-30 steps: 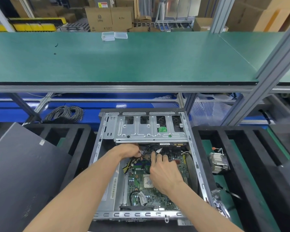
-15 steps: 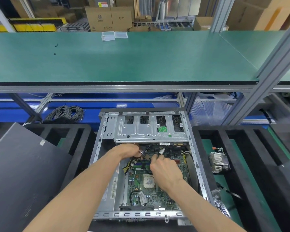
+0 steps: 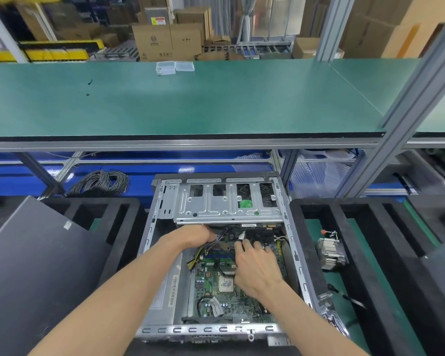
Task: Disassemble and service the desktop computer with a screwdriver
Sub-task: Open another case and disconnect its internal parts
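Inside the open computer case (image 3: 162, 209), both hands (left (image 3: 195, 236), right (image 3: 254, 265)) pinch the wire bundle (image 3: 222, 244).

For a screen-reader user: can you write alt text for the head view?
Two bare hands, left hand and right hand, work at a cable bundle over the motherboard of an open desktop case. A removed heatsink lies in the foam tray to its right.
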A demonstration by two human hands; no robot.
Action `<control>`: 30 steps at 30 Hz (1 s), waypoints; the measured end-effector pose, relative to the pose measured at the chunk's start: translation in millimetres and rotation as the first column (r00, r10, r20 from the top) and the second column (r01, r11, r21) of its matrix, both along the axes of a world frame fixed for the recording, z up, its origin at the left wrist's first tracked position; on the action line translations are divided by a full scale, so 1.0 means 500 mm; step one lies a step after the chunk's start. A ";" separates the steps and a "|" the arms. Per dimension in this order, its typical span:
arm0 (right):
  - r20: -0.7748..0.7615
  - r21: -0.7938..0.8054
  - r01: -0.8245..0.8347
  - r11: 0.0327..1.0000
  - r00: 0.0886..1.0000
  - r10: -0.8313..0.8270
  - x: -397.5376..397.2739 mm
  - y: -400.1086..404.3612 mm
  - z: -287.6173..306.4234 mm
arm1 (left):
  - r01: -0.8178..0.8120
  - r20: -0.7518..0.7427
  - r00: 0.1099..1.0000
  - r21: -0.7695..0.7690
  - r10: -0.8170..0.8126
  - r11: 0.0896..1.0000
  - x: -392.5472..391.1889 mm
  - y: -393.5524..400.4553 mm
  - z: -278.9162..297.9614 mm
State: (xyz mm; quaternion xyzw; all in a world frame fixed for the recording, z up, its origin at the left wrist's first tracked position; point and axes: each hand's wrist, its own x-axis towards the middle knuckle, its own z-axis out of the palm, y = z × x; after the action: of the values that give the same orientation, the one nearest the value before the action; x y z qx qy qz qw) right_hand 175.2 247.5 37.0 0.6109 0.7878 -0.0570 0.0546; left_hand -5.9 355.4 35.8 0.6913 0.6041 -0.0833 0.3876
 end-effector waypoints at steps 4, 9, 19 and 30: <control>-0.013 -0.015 -0.001 1.000 1.000 0.001 0.009 -0.005 0.006 | 0.109 -0.043 0.993 -0.045 -0.111 0.993 -0.005 -0.016 0.036; -0.068 -0.036 0.038 0.999 0.997 -0.040 0.019 -0.017 0.015 | 0.175 -0.003 0.984 -0.052 -0.176 0.983 -0.028 -0.044 0.080; -0.357 -0.098 0.205 0.974 0.906 -0.226 0.045 -0.051 0.064 | -0.251 0.508 0.849 0.142 0.147 0.958 0.048 -0.103 0.137; -0.443 -0.168 0.220 0.961 0.854 -0.273 0.051 -0.086 0.083 | 0.300 0.253 0.861 0.448 -0.441 0.842 0.371 -0.134 0.219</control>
State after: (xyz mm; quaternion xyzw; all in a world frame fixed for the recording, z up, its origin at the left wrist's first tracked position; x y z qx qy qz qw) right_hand 200.6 204.7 78.3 0.6715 0.6888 -0.2508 -0.1081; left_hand 179.6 288.6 145.5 0.8633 0.3829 0.0880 0.3167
